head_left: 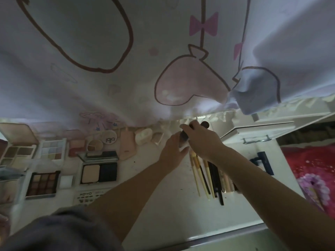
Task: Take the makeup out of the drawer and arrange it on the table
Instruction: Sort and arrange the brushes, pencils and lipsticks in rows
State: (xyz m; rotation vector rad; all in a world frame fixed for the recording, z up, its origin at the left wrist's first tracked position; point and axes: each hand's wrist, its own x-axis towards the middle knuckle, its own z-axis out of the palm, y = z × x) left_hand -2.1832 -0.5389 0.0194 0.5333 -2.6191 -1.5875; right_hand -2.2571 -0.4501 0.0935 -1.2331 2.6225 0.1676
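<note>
A grey fabric sleeve point(59, 230) is seen at the lower left of the frame, nearest the camera, and two bare forearms are stretched from it up toward the centre. The white table top point(163, 205) is crossed by them. At the lower left of the frame a dark eyeshadow palette with brown squares point(43, 183) is laid flat, with a small white square block point(66, 181) just beside it and an open black compact holding a beige powder pan point(98, 168) to the right of that. Right of centre, a row of slim cream and black makeup brushes and pencils point(208, 176) is laid side by side on the table, partly hidden under the right forearm. Farther up, the left hand point(173, 151) and the right hand point(201, 140) are brought together above the top of that row; a dark cylindrical makeup brush point(184, 135) is gripped by the closed fingers of the right hand, and its lower end is touched by the curled fingers of the left hand. Along the far edge, at middle left, pale open palettes point(52, 148), a round cream compact point(108, 137) and a pink flat puff point(127, 144) are lined up. Behind everything, a white cloth printed with a pink heart and bows point(190, 82) is hung across the upper frame. An open white drawer point(253, 131) is seen at middle right.
</note>
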